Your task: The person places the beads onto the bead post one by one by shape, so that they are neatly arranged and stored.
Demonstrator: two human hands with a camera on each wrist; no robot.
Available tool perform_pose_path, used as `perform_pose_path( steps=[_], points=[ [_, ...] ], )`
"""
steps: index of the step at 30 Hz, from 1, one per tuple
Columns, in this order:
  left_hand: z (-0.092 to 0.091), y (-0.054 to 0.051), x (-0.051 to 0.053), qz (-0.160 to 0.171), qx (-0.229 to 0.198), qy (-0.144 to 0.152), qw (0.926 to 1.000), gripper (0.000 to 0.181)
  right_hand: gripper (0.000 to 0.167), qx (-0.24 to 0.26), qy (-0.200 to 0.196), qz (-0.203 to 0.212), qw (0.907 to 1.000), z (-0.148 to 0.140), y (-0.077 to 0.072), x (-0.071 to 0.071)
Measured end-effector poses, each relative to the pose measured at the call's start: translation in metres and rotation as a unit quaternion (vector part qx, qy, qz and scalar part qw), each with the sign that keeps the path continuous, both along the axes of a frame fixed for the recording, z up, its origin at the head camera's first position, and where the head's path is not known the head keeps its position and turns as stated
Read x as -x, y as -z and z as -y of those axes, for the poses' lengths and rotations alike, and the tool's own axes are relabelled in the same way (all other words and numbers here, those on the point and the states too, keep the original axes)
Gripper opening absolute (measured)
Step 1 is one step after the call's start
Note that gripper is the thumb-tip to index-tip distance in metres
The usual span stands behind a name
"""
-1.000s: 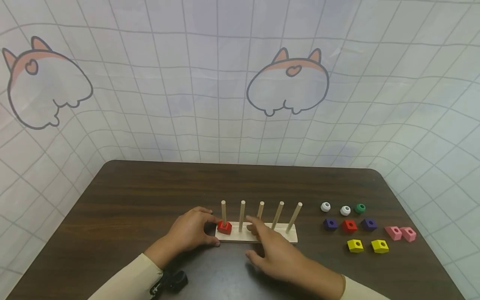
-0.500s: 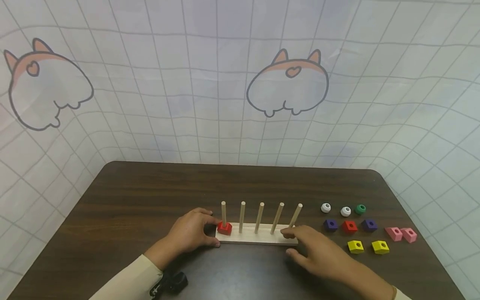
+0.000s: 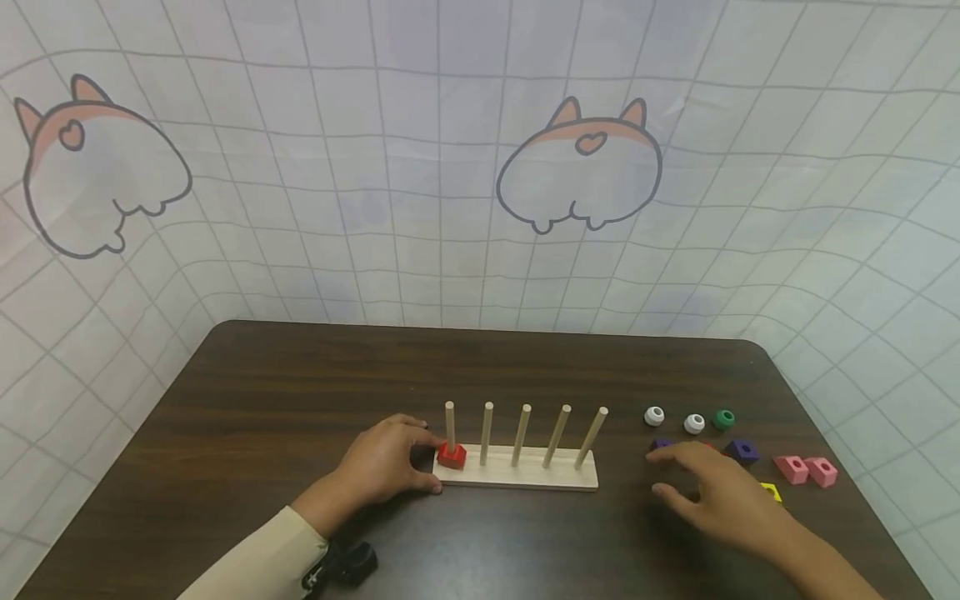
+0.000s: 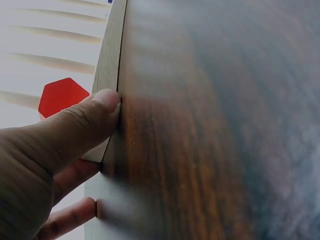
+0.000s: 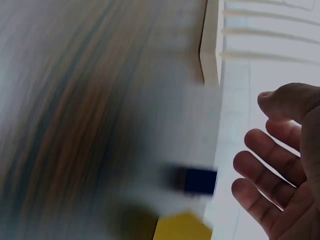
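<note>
Head view: pinching left end of pegboard [image 3: 525, 474], set near middle of tabletop [image 3: 480, 367] and roughly parallel to far edge, between thumb and fingers of left hand [image 3: 384, 460]. On pegboard, five upright pegs [image 3: 521, 435], with red block [image 3: 452, 457] at foot of leftmost. Hovering with right hand [image 3: 726, 496] toward right edge, thumb and fingers apart, partly hiding yellow block [image 3: 772, 492]. Just beyond, purple block [image 3: 741, 452]; nearer right edge, two pink blocks [image 3: 792, 470]. Toward far right corner, two white beads [image 3: 654, 416] and green bead [image 3: 723, 419].
</note>
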State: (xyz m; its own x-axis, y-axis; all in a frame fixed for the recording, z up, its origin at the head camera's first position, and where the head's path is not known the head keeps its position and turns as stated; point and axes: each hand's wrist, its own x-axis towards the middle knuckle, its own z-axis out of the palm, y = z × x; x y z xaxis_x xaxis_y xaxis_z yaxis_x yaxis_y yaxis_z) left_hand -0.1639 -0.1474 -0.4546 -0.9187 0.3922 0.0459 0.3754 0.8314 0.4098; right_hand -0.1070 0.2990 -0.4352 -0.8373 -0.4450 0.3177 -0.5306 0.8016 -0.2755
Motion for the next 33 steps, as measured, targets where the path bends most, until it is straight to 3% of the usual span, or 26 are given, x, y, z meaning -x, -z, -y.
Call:
perform_pose_path(
  steps=[5,11,15,25,33],
  points=[
    [-0.001,-0.002,0.001,0.000,0.008,-0.001,1.0000,0.053,0.041,-0.004,0.028,0.002,0.9996,-0.023,0.002,-0.002],
    [0.001,-0.002,0.002,-0.022,0.007,0.024,0.9995,0.050,0.041,-0.007,0.039,-0.008,0.9992,-0.039,0.004,-0.002],
    [0.002,-0.002,0.002,-0.031,0.003,0.030,0.9991,0.050,0.041,-0.017,0.041,0.007,0.9990,-0.046,0.002,-0.002],
    [0.000,0.000,0.002,-0.025,0.006,0.014,0.9996,0.051,0.043,-0.035,0.057,0.138,0.9882,-0.057,0.002,-0.003],
    [-0.001,0.001,0.004,-0.019,0.011,0.010,0.9997,0.051,0.036,-0.034,0.066,0.185,0.9800,-0.057,0.003,-0.002]
  ],
)
